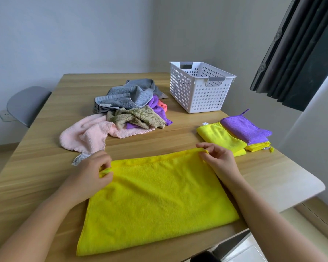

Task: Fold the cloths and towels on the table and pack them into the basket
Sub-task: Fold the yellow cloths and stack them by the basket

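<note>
The yellow cloth (157, 197) is lying flat on the near counter (45, 148). Your left hand (91, 173) and right hand (218, 157) are each pinching a far corner, squaring the fold. The basket (199, 87) is waiting at far right.

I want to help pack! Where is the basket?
In the head view, the basket stands far back on the right of the table, just right of the pile and behind the folded cloths.
</note>
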### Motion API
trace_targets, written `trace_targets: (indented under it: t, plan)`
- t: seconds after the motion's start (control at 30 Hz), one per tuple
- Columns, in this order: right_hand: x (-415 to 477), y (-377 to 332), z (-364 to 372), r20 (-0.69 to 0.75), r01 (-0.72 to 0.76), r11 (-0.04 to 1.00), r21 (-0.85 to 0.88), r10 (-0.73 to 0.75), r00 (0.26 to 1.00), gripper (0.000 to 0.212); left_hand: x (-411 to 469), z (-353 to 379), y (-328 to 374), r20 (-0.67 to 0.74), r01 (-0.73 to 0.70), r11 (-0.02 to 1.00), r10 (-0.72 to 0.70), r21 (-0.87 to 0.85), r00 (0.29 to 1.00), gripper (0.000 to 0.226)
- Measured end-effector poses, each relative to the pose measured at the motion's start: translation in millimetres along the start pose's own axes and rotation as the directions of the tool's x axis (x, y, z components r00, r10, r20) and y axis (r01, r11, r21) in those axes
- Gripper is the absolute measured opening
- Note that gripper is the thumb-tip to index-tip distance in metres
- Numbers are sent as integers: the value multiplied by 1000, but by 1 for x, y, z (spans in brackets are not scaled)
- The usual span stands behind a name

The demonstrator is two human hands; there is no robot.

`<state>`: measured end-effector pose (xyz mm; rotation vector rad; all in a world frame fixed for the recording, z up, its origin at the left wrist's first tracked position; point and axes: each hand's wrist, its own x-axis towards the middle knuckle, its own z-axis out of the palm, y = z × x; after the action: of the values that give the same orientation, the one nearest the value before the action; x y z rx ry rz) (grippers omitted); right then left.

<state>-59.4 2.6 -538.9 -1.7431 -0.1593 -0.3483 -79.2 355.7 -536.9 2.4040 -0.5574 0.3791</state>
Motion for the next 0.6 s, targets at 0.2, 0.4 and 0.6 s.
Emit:
trace_targets:
  t: [0.2, 0.4, 0.6]
  plan:
    - [5, 5, -6, -112, -71, 975, 209, 96, 989, 29, 1, -4, -1, -115, 175, 952, -209, -253, 971, 23]
    - [0, 1, -5, -137, -66, 974, 217, 97, 986, 29, 5, -2, 4, -145, 309, 778, -452, -546, 880, 24]
    - [-7, -11, -6, -39, -19, 892, -452, 2, 999, 46, 4, -11, 15, -88, 266, 942, -289, -207, 953, 33]
